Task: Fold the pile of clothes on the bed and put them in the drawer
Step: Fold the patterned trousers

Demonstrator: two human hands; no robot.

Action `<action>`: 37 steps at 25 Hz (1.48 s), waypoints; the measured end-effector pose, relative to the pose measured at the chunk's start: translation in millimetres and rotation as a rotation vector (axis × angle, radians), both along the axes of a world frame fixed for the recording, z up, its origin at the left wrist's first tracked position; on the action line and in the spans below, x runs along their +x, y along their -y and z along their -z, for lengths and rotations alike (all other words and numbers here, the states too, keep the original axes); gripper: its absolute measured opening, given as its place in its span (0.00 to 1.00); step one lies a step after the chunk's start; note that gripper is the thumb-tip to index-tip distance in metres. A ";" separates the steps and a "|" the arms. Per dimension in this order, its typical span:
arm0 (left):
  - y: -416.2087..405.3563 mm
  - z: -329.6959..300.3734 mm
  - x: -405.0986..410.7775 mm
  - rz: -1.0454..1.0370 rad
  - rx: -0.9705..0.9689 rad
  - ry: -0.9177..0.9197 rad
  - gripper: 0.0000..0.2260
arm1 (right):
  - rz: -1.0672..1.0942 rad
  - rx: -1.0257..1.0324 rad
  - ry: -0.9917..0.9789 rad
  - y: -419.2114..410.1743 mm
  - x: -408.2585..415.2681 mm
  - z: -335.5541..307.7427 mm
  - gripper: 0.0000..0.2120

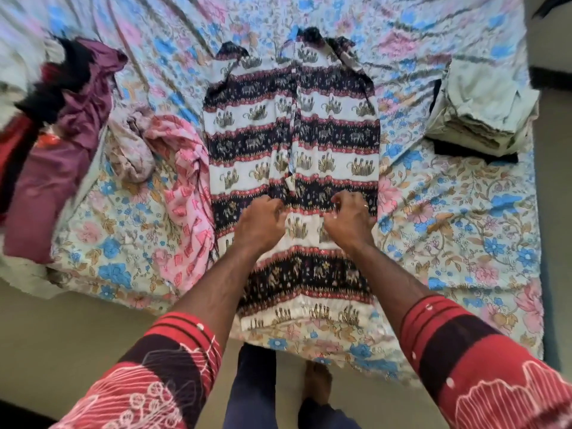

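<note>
A long dress (291,150) with stripes and little elephants lies flat in the middle of the flowery bed (464,236), its neck up at 12 o'clock and its hem down at 6 o'clock, near the bed's edge. Both hands are on the lower part of it. The left hand (258,224) has its fingers curled and bunches up the cloth at the middle line of the dress. The right hand (348,219), just beside it toward 3 o'clock, has its fingers curled too and seems to pinch the cloth there. This looks like the start of a fold. At 9 o'clock from the dress, touching its side, is a pink cloth (188,205), and further out at 9 and 10 o'clock is a messy heap of purple, red and black clothes (58,125) waiting to be folded. At 2 o'clock sits a neat stack of folded clothes (483,113), well apart from the dress. No drawer can be seen. What could go wrong: the hands hold only a little cloth near the middle, so the sides may droop and the fold may come out crooked. The pink cloth is so close that it could get caught up in the fold. The hem could also slip off the bed's edge.
</note>
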State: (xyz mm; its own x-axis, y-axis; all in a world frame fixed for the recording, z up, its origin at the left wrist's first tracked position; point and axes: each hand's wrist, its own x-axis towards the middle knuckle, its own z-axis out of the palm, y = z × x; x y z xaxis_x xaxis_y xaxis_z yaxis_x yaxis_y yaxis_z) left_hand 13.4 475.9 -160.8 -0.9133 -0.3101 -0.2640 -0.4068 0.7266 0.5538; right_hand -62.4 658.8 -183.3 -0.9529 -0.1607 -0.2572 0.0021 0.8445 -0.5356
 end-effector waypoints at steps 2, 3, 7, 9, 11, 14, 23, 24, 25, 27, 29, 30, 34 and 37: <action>34.4 -11.1 -41.9 -0.040 0.040 -0.018 0.12 | 0.010 -0.027 -0.041 24.8 -48.0 -17.6 0.17; 52.5 -14.7 -62.8 -0.059 0.058 -0.026 0.12 | 0.017 -0.036 -0.061 36.2 -71.3 -22.7 0.16; 124.4 -23.4 -140.0 -0.157 0.122 -0.046 0.12 | 0.025 -0.083 -0.099 81.9 -152.2 -30.6 0.11; 159.3 -25.0 -174.0 -0.208 0.194 -0.036 0.12 | 0.030 -0.100 -0.096 110.0 -187.6 -31.0 0.08; 193.5 -22.3 -202.7 -0.259 0.247 -0.003 0.15 | 0.056 -0.132 -0.094 138.8 -220.2 -25.7 0.05; 237.1 -9.7 -240.9 -0.330 0.314 0.039 0.15 | 0.067 -0.189 -0.071 169.8 -260.0 -16.1 0.06; 329.9 42.2 -366.6 -0.364 0.413 0.140 0.25 | -0.098 -0.246 0.083 249.0 -404.1 22.7 0.17; 336.1 45.4 -378.5 -0.362 0.416 0.148 0.26 | -0.101 -0.249 0.073 261.4 -420.0 27.1 0.18; 341.9 50.3 -389.8 -0.364 0.419 0.141 0.27 | -0.108 -0.235 0.062 274.1 -434.8 32.8 0.20; 350.1 56.8 -411.9 -0.378 0.413 0.109 0.30 | -0.170 -0.088 0.039 295.3 -460.4 46.8 0.28; 353.5 60.2 -428.9 -0.424 0.424 0.054 0.32 | -0.244 0.127 0.057 308.3 -475.2 57.8 0.29; 351.9 59.9 -433.7 -0.453 0.451 0.020 0.32 | -0.251 0.171 0.038 309.8 -473.7 58.6 0.23; 354.8 71.9 -419.1 -0.458 0.512 -0.068 0.10 | -0.404 0.074 -0.278 288.3 -422.4 73.6 0.03; 369.3 89.3 -389.1 -0.320 0.564 0.004 0.05 | -0.621 0.089 -0.210 264.7 -396.7 86.4 0.12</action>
